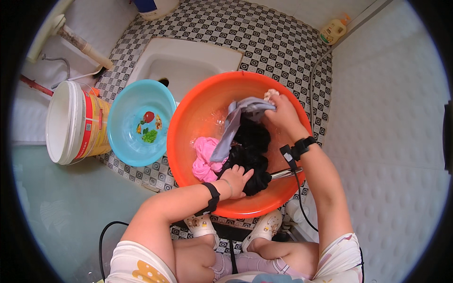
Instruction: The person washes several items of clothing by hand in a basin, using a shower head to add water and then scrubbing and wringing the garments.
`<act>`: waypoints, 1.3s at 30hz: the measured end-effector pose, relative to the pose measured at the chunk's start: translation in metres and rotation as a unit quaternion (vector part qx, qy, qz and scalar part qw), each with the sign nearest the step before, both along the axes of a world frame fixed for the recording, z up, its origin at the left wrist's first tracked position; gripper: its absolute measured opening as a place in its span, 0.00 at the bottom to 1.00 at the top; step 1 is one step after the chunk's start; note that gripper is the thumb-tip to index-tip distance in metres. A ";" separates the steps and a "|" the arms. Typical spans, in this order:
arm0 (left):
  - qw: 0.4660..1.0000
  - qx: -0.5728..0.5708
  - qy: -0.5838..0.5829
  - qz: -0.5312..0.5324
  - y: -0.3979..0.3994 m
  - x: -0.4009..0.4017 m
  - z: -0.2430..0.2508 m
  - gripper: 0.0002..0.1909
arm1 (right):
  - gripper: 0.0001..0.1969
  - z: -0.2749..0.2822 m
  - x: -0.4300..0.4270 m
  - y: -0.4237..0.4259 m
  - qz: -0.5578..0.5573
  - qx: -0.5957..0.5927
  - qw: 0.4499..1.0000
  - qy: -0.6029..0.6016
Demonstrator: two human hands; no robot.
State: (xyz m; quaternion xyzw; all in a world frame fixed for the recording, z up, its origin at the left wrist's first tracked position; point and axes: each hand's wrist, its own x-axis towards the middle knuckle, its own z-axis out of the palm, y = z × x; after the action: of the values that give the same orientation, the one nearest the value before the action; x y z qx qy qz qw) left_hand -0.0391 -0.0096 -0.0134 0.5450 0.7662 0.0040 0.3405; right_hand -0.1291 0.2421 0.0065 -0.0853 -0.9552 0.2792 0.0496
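A large orange plastic basin [191, 99] stands before me with water and wet clothes in it. My right hand [283, 114] grips one end of a grey-blue cloth [226, 136] near the basin's far right side; a small cream-coloured cloth [271, 94] shows beside the fingers. The grey cloth trails down across black clothing [252, 136] to a bunched pink cloth [207, 159]. My left hand [236, 182] rests with spread fingers on the black clothing at the near side. A shiny metal shower handle or tube [285, 173] leans on the near right rim, its other end hidden by the black cloth.
A blue plastic basin [118, 148] touches the orange one on the left, beside a white bucket [61, 123]. Behind lies a squat toilet [198, 49]. A pump bottle [333, 32] stands by the right wall, near a grey hose [311, 81]. A black cable hangs by my right forearm.
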 end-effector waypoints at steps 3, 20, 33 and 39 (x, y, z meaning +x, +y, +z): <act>0.994 -0.017 -0.080 0.070 0.005 -0.012 0.018 0.42 | 0.19 0.040 -0.008 -0.011 0.022 -0.006 0.998 0.064; 0.983 -0.123 -0.095 0.100 0.075 -0.110 -0.030 0.35 | 0.16 0.044 -0.004 0.009 -0.006 -0.016 0.991 0.133; 0.993 0.075 -0.080 0.044 0.037 -0.086 0.001 0.19 | 0.30 -0.023 -0.005 -0.030 0.072 0.011 0.971 -0.228; 0.966 0.153 -0.180 0.107 0.001 -0.107 0.017 0.13 | 0.28 -0.065 -0.006 -0.028 0.276 -0.102 0.915 -0.276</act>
State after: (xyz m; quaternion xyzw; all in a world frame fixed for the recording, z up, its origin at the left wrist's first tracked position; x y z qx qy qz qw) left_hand -0.1464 -0.0085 0.0037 0.4961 0.7362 0.2559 0.3827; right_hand -0.1352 0.2138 -0.0587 0.1037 -0.8827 0.3429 -0.3041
